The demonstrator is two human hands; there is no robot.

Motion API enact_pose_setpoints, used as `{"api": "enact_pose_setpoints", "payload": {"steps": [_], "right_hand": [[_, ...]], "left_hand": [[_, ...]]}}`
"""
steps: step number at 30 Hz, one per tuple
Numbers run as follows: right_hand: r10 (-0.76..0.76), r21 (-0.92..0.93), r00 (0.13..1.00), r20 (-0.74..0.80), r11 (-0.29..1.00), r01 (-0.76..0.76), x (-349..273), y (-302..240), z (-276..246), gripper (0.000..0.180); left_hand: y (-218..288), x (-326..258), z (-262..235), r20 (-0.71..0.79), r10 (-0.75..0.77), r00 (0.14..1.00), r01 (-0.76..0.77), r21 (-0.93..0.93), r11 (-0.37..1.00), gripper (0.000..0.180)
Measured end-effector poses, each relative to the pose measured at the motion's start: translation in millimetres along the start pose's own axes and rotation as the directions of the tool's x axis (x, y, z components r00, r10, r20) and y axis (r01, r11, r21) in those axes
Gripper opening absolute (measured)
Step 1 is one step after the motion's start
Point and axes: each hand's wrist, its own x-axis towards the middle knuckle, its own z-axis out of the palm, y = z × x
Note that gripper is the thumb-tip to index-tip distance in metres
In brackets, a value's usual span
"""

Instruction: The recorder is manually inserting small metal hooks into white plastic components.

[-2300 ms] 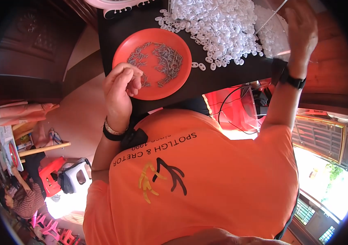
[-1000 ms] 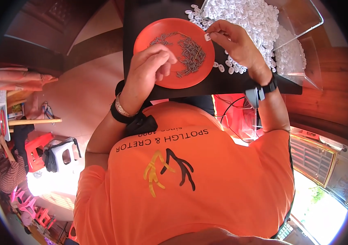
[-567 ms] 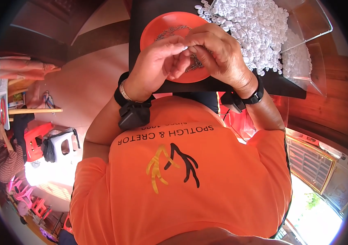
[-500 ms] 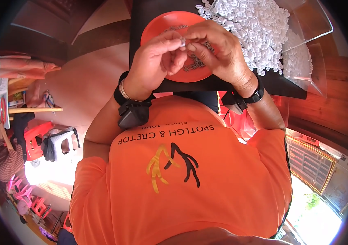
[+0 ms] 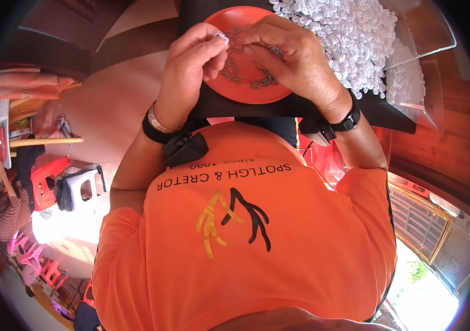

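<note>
My left hand [image 5: 193, 63] is over the left rim of a round orange-red plate [image 5: 235, 97]. Between its thumb and forefinger it pinches a small white plastic clip [image 5: 221, 37]. Above the plate's right side is my right hand [image 5: 301, 63], its thumb and forefinger nearly together; whatever they pinch is too small to make out. Small grey metal nails [image 5: 262, 83] lie scattered on the plate, partly hidden under both hands. Just right of my right hand spreads a big heap of white plastic clips [image 5: 351, 44], of the same look as the held one.
The plate and heap rest on a black tabletop [image 5: 213, 107]. A clear plastic container [image 5: 433, 94] lies on its side at the right, with more clips in it. Off to the left are a white stool [image 5: 88, 190], a red stool [image 5: 47, 182] and another person [image 5: 11, 212].
My hands have drawn apart. The left has moved left with the white clip between its fingertips, while the right stays over the plate.
</note>
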Motion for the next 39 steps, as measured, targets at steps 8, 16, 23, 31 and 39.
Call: {"api": "enact_pose_setpoints", "payload": {"steps": [8, 16, 23, 31, 39], "right_hand": [[-0.086, -0.251, 0.937, 0.338, 0.951, 0.178, -13, 16, 29, 0.012], [-0.037, -0.295, 0.917, 0.398, 0.941, 0.165, -19, 22, 21, 0.013], [0.009, -0.297, 0.926, 0.377, 0.948, 0.112, -18, 16, 11, 0.010], [-0.001, -0.362, 0.900, 0.437, 0.915, 0.177, -19, 22, 24, 0.014], [0.141, -0.173, 0.957, 0.252, 0.980, -0.099, -18, 29, 9, 0.011]], "left_hand": [[-5, -2, -11, -0.048, -0.011, 0.999, 0.012, 0.013, 1.000, 0.019], [-10, -7, -11, 0.013, -0.100, 0.995, 0.100, 0.043, 0.994, 0.015], [-14, -6, -12, 0.028, -0.093, 0.995, 0.093, 0.032, 0.995, 0.013], [-12, -6, -9, 0.015, -0.098, 0.995, 0.097, 0.056, 0.994, 0.013], [-12, -6, -10, 0.021, -0.115, 0.993, 0.114, 0.038, 0.993, 0.014]]}}
